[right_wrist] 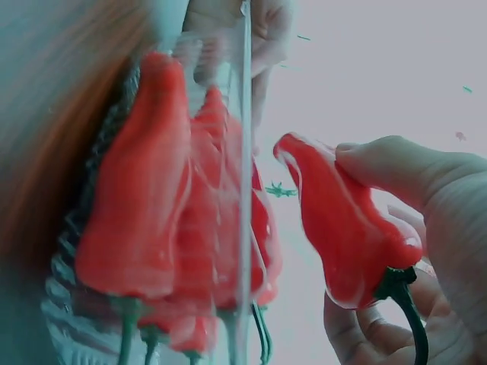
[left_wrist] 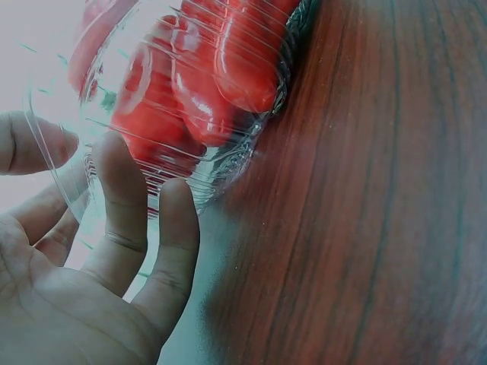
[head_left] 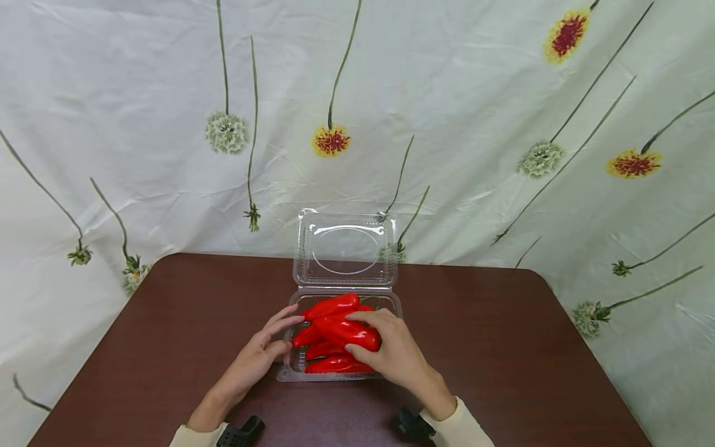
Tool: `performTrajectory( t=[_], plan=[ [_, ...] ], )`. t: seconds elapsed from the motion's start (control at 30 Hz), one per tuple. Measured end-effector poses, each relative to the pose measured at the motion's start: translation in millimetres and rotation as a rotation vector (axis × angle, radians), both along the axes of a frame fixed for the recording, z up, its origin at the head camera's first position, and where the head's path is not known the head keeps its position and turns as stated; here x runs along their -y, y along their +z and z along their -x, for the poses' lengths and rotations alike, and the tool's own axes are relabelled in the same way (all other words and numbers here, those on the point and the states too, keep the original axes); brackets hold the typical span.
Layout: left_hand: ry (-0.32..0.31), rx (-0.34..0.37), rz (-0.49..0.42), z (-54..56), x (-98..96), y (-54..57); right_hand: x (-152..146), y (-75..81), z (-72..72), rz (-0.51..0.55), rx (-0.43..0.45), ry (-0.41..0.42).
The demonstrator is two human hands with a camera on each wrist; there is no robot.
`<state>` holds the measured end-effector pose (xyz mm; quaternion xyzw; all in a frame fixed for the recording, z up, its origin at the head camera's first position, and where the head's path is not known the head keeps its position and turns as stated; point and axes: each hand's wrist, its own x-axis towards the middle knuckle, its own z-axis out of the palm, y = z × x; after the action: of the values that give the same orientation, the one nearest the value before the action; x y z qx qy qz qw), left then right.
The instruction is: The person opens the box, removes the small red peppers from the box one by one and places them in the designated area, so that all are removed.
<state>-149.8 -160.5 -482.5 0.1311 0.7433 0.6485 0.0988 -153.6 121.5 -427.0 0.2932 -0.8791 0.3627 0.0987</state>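
Note:
My right hand [head_left: 401, 352] pinches a glossy red pepper [head_left: 343, 331] between thumb and fingers, over a clear plastic clamshell box [head_left: 286, 374]. In the right wrist view this pepper [right_wrist: 342, 236] is held above the rim, its green stem [right_wrist: 411, 312] pointing down and toward the palm. Several more red peppers [right_wrist: 137, 205] lie side by side in the box, stems toward the right. At the box's left side, my left hand [head_left: 256, 360] rests its extended fingers on the wall. Its fingertips [left_wrist: 179, 198] touch the ribbed plastic in the left wrist view.
The box's clear lid [head_left: 346, 248] stands raised at the back, hinged to the base. Beneath is a dark brown wooden table [head_left: 503, 366]. A pale cloth with printed flowers [head_left: 447, 93] hangs behind the table. Black straps with dark devices [head_left: 241, 433] are on both wrists.

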Motion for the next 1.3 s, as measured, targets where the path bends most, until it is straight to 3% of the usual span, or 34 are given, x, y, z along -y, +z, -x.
performTrajectory(
  t=[0.4, 0.73, 1.0, 1.3],
  plan=[
    [-0.006, -0.012, -0.010, 1.6, 0.5, 1.3, -23, 5.5, 14.9, 0.141, -0.034, -0.059],
    [-0.004, 0.001, -0.001, 1.4, 1.0, 1.0, -39, 5.2, 24.7, 0.111, -0.111, -0.101],
    [0.004, 0.009, 0.012, -0.5, 0.9, 0.9, -54, 4.2, 31.6, 0.118, -0.040, -0.171],
    [0.005, 0.001, 0.011, 0.4, 0.8, 1.7, -71, -2.1, 40.2, 0.128, -0.020, -0.221]
  ],
)
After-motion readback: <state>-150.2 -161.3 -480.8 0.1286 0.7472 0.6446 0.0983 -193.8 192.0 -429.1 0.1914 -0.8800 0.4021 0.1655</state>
